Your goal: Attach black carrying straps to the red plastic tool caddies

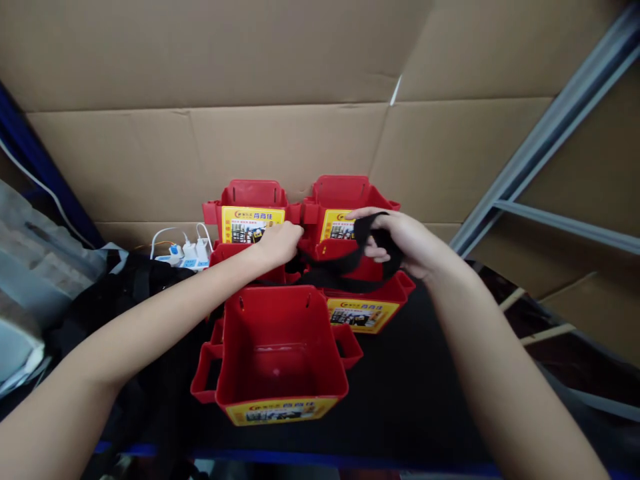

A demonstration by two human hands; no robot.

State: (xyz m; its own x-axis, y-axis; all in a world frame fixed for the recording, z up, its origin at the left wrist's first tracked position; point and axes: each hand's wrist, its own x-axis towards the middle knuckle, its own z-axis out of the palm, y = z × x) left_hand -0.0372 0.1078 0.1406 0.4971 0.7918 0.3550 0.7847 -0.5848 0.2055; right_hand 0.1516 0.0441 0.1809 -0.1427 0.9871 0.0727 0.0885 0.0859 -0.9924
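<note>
Several red plastic bins with yellow labels stand on a black surface. The nearest bin (280,353) is empty and open towards me. Two more stand at the back, the left one (253,207) and the right one (345,200), with another (370,303) in front of them on the right. A black strap (345,267) stretches between my hands above the middle bins. My left hand (280,241) grips its left end beside the back left bin. My right hand (400,243) has the strap looped around its fingers.
A white power strip (187,257) with plugs and cables lies at the back left. Black fabric (115,293) and a plastic-wrapped bundle (30,267) lie to the left. Cardboard (280,147) lines the back. A grey metal shelf frame (540,147) rises on the right.
</note>
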